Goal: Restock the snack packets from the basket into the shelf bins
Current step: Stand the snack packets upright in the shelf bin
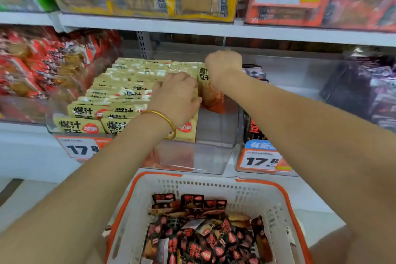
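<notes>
A clear plastic shelf bin holds rows of beige snack packets standing on edge. My left hand, with a gold bangle on the wrist, presses against the right end of the rows, fingers curled over the packets. My right hand is closed on the top of an upright beige packet at the bin's right side. Below, a white basket with orange rim holds several dark red-and-black snack packets.
A bin of red packets sits to the left and one of dark purple packets to the right. Price tags reading 17.8 hang on the shelf front. The upper shelf carries yellow and orange boxes.
</notes>
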The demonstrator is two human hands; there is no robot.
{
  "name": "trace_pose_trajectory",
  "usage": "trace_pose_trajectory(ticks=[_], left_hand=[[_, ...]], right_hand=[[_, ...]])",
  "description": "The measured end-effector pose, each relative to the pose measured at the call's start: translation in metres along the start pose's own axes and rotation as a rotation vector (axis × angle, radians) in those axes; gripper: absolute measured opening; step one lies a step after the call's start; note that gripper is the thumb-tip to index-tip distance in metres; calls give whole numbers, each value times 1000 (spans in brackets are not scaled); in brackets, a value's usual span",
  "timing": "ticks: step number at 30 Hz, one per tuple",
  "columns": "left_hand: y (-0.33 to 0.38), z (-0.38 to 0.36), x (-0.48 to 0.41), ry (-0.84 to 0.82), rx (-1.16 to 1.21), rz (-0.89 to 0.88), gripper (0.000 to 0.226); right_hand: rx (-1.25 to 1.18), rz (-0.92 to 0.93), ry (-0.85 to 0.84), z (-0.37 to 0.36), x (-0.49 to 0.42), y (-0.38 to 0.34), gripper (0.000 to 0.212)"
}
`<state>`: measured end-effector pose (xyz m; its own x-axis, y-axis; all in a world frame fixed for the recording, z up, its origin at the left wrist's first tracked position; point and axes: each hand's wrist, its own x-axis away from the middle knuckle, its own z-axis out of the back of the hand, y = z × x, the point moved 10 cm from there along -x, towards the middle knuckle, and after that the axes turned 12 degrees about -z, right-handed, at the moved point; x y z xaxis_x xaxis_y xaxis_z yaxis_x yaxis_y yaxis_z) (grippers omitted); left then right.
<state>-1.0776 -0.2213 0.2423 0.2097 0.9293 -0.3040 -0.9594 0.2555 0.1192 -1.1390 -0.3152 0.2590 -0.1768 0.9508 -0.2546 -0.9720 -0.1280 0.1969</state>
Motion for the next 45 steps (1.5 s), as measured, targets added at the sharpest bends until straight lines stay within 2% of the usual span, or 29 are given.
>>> trace_pose_trajectory(ticks=[8,13,17,21,25,29,32,35,37,39,42,45], left_hand=[[-7,-11,-2,-39,23,5,39],[-7,-14,-2,-68,25,14,41],[-9,-12,-4,-66,28,17,41],[-10,-11,-4,-66,33,22,41],[-8,-12,-3,-62,45,22,41],[-5,-15,-3,-80,50,8,41],[-5,-18,-3,-89,49,-3,41],[-5,-21,-3,-100,48,-6,40],[-6,-22,-3,-98,55,-2,40],[-6,-22,-3,-93,61,1,40],[-7,-22,-3,-90,59,1,40],[-8,-23,-3,-94,56,-1,41]], right_hand=[[108,-29,-18,-24,-35,-1,29],[169,-31,-88,-39,-41,-9,25],[34,-65,-140,-34,-44,-4,30],[-151,2,-85,-16,-39,-10,37],[-200,103,-142,-26,-35,-26,28],[-199,48,-231,-45,-38,-21,12],[-208,10,-283,-41,-43,-16,35],[-246,-63,-336,-38,-47,-11,34],[-240,-79,-302,-32,-48,-10,27],[-263,-74,-262,-28,-49,-14,7],[-276,-127,-228,-34,-51,-16,24],[-270,-159,-188,-39,-49,-18,28]])
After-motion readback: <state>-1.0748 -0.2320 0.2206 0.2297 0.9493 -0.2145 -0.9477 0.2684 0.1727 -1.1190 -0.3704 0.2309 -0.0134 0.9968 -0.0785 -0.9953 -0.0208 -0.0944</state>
